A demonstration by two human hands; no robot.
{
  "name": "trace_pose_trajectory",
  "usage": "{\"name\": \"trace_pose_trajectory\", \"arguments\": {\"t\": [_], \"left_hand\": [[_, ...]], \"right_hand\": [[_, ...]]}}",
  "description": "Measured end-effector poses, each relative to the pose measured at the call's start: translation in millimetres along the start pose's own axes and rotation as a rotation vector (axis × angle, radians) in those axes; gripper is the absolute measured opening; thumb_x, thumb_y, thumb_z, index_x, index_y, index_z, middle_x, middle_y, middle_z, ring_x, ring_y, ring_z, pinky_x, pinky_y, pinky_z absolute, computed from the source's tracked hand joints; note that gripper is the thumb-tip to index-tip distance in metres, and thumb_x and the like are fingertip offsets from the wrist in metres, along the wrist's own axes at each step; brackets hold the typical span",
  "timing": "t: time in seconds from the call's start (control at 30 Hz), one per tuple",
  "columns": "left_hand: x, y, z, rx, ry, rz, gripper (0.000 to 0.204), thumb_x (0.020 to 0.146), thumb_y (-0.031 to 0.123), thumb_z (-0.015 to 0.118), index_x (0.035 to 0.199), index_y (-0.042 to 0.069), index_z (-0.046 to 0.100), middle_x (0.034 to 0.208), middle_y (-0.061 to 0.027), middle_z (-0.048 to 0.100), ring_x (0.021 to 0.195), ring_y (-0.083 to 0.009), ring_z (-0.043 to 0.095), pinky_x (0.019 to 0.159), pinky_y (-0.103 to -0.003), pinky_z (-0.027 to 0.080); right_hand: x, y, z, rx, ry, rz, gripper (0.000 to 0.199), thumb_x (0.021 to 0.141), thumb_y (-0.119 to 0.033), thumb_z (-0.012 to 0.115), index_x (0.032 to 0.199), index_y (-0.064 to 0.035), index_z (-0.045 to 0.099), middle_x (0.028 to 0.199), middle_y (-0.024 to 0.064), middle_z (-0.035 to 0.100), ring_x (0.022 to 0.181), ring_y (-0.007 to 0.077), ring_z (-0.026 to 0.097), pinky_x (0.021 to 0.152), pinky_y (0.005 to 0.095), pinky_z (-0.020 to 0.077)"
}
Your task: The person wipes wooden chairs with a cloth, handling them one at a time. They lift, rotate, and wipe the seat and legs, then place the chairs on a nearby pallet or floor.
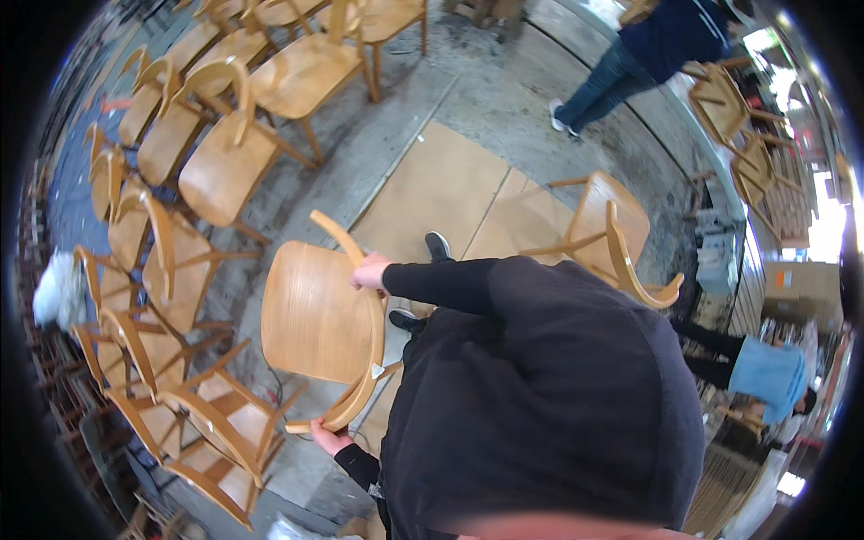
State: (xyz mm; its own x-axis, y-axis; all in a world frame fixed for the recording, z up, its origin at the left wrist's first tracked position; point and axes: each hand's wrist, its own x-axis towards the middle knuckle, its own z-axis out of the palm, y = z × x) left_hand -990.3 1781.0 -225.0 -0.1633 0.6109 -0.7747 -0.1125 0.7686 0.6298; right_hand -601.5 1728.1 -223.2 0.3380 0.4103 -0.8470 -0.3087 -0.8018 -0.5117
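Observation:
A light wooden chair [310,310] with a broad flat seat and a curved wraparound backrest stands directly before me. My right hand [369,273] is closed around the backrest rail, close to its upper arm end. Lower in the picture, my left hand [331,438] grips the other end of that same rail, its fingers partly hidden beneath the wood. A small white mark shows on the rail between both hands. Most of the chair's legs are hidden under its seat and by my body.
Rows of similar chairs [229,171] fill the left side, several tipped over or stacked. Flattened cardboard [441,180] covers the floor. Another chair [612,216] stands to the right. One person [670,40] is at the upper right, another [765,369] at the far right near cardboard boxes [804,281].

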Motion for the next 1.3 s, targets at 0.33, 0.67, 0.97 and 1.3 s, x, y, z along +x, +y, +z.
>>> {"name": "trace_pose_trajectory", "arguments": {"t": [0.33,0.67,0.97,1.3], "left_hand": [[-61.4,7.0,273.4,0.54,-0.401,0.318,0.025,0.071,0.019,0.064,0.087,0.002,0.054,0.078,-0.0087,0.058,0.068,-0.0234,0.062,0.055,-0.038,0.052],[-144.1,-114.0,569.6,0.878,-0.92,0.279,0.028,0.074,0.01,0.063,0.099,0.001,0.054,0.09,-0.0085,0.061,0.079,-0.023,0.063,0.068,-0.037,0.055],[-171.1,-268.7,709.2,1.273,-0.992,0.041,0.031,0.075,0.009,0.066,0.102,0.007,0.051,0.089,-0.0057,0.06,0.075,-0.0215,0.062,0.061,-0.035,0.052],[-157.6,-256.3,820.5,1.517,-1.295,0.121,0.03,0.075,0.012,0.065,0.098,0.003,0.048,0.085,-0.0109,0.06,0.07,-0.0238,0.064,0.058,-0.037,0.054]], "right_hand": [[-77.4,120.3,-226.4,0.899,0.411,0.046,0.025,0.066,-0.006,0.066,0.087,0.007,0.06,0.077,0.0174,0.064,0.065,0.0295,0.067,0.053,0.0455,0.0561],[-71.3,251.9,-363.6,1.432,0.853,-0.06,0.024,0.061,-0.006,0.067,0.079,0.0068,0.059,0.073,0.0156,0.06,0.065,0.0285,0.062,0.058,0.0423,0.051],[-30.5,340.5,-433.8,1.624,1.032,0.088,0.033,0.064,-0.01,0.069,0.093,0.0021,0.059,0.082,0.0133,0.062,0.07,0.0272,0.065,0.059,0.0439,0.054],[2.9,279.8,-412.9,1.715,1.155,0.208,0.042,0.064,-0.009,0.067,0.103,0.0022,0.057,0.087,0.0171,0.064,0.073,0.0326,0.067,0.061,0.046,0.0567]]}}
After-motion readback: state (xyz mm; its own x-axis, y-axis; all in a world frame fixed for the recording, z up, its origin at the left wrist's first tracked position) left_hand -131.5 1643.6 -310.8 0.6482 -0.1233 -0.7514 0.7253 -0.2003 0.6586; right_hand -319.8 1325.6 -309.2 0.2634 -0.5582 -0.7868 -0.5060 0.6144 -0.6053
